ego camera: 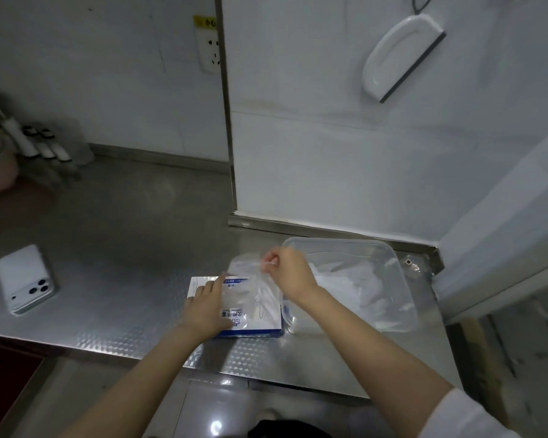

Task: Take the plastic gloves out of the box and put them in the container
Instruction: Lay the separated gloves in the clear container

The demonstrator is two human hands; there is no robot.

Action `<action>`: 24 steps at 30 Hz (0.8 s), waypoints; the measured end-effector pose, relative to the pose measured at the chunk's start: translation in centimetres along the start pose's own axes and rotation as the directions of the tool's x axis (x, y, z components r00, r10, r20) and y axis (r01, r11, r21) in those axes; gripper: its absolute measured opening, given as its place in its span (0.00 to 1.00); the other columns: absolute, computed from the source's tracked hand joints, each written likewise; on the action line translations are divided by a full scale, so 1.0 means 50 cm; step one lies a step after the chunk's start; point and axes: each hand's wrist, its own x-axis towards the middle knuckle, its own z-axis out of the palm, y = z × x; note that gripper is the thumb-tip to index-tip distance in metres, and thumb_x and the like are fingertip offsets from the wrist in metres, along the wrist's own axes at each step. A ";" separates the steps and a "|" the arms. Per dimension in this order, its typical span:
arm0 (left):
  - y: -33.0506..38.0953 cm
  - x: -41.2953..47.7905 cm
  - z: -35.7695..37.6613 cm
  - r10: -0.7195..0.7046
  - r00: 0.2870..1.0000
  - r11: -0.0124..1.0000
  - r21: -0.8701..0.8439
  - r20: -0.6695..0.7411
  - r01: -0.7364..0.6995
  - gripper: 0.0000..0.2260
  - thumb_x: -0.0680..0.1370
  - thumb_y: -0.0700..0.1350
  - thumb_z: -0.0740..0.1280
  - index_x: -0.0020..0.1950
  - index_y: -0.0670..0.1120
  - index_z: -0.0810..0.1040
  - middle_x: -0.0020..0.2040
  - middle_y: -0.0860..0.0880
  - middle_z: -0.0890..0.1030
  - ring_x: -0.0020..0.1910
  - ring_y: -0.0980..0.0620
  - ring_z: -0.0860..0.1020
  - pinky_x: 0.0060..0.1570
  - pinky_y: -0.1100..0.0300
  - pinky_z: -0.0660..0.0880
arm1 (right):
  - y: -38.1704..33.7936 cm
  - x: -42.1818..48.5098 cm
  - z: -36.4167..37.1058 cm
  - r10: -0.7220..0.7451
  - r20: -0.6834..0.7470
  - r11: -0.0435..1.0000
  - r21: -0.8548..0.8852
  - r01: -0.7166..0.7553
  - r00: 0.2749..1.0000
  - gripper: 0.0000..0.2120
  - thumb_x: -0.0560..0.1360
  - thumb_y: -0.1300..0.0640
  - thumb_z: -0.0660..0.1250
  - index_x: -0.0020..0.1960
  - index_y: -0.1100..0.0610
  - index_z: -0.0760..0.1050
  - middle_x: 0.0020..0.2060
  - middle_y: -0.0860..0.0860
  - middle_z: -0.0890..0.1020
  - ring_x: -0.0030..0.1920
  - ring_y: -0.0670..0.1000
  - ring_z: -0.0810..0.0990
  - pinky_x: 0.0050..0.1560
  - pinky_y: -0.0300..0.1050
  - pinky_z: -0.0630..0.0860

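A flat white and blue glove box (pixel 257 324) lies on the steel counter. My left hand (pixel 208 306) rests flat on the box with straight fingers. My right hand (pixel 287 271) pinches a clear plastic glove (pixel 250 279) and holds it up above the box. To the right of the box stands a clear plastic container (pixel 389 248) with several crumpled clear gloves (pixel 351 286) inside.
A white phone (pixel 24 279) lies face down at the counter's left. Knives in a block (pixel 45 147) stand at the back left. A white wall with a socket (pixel 211 52) rises behind. The counter's front edge (pixel 234 371) runs just below the box.
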 end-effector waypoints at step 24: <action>0.258 -0.026 -0.211 0.306 0.910 0.537 -0.738 -0.281 -0.408 0.02 0.76 0.36 0.67 0.47 0.37 0.77 0.34 0.48 0.79 0.28 0.59 0.78 0.36 0.69 0.75 | 0.082 -0.070 -0.280 -0.059 0.039 0.988 -0.142 0.064 0.998 0.05 0.71 0.60 0.72 0.41 0.53 0.77 0.37 0.45 0.81 0.42 0.44 0.79 0.43 0.33 0.71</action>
